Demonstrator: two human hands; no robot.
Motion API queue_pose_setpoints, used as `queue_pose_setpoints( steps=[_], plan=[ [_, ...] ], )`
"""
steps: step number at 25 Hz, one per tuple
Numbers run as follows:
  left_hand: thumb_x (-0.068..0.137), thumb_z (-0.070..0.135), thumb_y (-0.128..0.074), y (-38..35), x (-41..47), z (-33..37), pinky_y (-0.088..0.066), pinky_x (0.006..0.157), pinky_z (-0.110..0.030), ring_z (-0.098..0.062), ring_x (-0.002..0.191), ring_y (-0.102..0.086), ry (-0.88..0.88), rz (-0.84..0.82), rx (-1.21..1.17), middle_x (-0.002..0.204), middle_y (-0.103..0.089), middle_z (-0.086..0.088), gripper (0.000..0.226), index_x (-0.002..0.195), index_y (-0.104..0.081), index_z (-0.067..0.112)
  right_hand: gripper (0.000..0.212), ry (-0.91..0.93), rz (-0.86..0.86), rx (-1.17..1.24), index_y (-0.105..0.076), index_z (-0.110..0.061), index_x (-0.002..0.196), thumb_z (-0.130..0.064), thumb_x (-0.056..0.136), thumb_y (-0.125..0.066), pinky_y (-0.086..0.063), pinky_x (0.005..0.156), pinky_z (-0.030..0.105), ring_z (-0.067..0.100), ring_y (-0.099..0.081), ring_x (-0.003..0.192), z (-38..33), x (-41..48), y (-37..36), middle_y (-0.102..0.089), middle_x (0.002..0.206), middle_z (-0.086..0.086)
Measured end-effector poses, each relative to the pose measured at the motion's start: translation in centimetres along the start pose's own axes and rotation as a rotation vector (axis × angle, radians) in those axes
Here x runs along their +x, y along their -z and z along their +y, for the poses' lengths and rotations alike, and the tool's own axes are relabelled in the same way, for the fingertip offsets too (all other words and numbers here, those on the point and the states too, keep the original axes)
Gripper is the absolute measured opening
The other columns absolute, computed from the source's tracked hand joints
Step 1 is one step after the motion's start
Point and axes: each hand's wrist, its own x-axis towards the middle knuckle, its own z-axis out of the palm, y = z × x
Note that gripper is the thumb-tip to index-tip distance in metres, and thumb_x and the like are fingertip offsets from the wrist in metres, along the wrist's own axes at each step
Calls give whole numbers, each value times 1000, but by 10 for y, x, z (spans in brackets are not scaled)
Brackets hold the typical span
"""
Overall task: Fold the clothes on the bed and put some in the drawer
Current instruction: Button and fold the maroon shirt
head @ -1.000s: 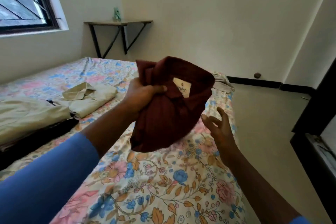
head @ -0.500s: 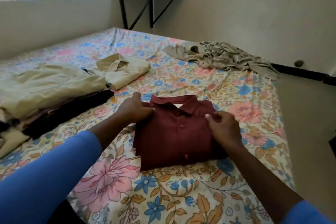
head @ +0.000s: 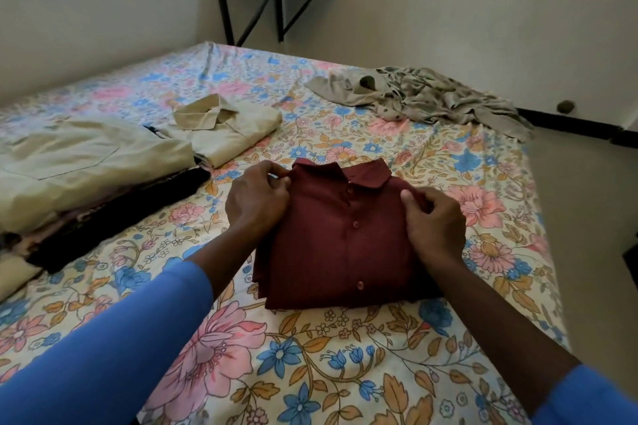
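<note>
The dark maroon button-front shirt lies folded into a neat rectangle, collar up and buttons showing, on the floral-printed bed right in front of the person. The left hand pinches the cloth at the shirt's left shoulder beside the collar, and the right hand pinches the right shoulder edge. Both hands are closed on fabric, seemingly squaring off the fold. This piece looks all but finished.

To the left, a folded beige collared shirt sits just beside a stack of folded clothes with a pale beige garment on top and dark ones beneath, so a good share of the folding appears done. At the far corner of the bed a crumpled grey patterned garment lies in a heap, not yet folded — that seems the main folding left. No drawer is in view, so the putting-away is likely all ahead.
</note>
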Motion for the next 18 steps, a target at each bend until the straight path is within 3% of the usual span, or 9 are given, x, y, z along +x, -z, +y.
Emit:
queue_pose_setpoints(
  steps=[2,4,6,8,10,12,14,18],
  plan=[
    [92,49,-71,-6,-1,-10,-53,97,-45,-25,119,-62,67,-63,12,125,-67,-1,37,125,-63,36,51,-44,-141,-227,-61,-23,134,-57,96,-60,-51,95,44,32,-59,121,9,-2,0,-63,128,9],
    [87,55,-75,-5,-8,-18,-50,105,-50,-32,129,-55,279,-109,-60,141,-57,-10,71,145,-48,24,83,-134,-237,-338,-41,-14,151,-67,90,-62,-46,104,49,39,-47,134,11,-1,2,-48,143,20],
    [83,47,-84,1,-16,-16,-53,99,-49,-34,121,-60,469,-172,-251,136,-58,-14,81,144,-44,11,95,-233,-310,-270,-43,-8,144,-69,79,-75,-49,103,48,38,-53,129,8,5,5,-53,139,19],
    [77,31,-91,4,-27,-8,-58,88,-47,-32,103,-67,577,-357,-455,119,-68,-15,63,122,-55,4,78,-346,-404,-30,-62,-8,118,-58,65,-90,-56,95,47,31,-67,107,7,9,12,-69,116,10],
    [72,15,-94,7,-35,3,-60,83,-46,-32,96,-71,604,-491,-524,107,-73,-15,50,109,-62,6,58,-457,-490,200,-68,-9,106,-36,64,-97,-60,86,42,27,-73,92,7,4,18,-76,99,8],
    [70,7,-93,7,-37,8,-62,84,-48,-35,95,-74,615,-524,-564,105,-76,-17,51,113,-67,5,46,-497,-527,295,-69,-8,109,-17,71,-93,-61,83,40,28,-75,89,4,-3,20,-78,96,10],
    [75,2,-89,8,-40,10,-62,82,-48,-35,96,-74,601,-516,-580,107,-75,-18,47,115,-66,6,45,-496,-509,357,-68,-9,117,-9,77,-88,-60,90,45,32,-74,95,1,-5,21,-77,101,12],
    [82,6,-78,15,-50,11,-64,85,-50,-29,91,-75,373,-429,-497,99,-77,-9,34,112,-69,19,44,-377,-520,387,-65,-23,124,-1,87,-76,-56,98,52,30,-71,105,-20,-10,18,-75,113,7]
  ],
)
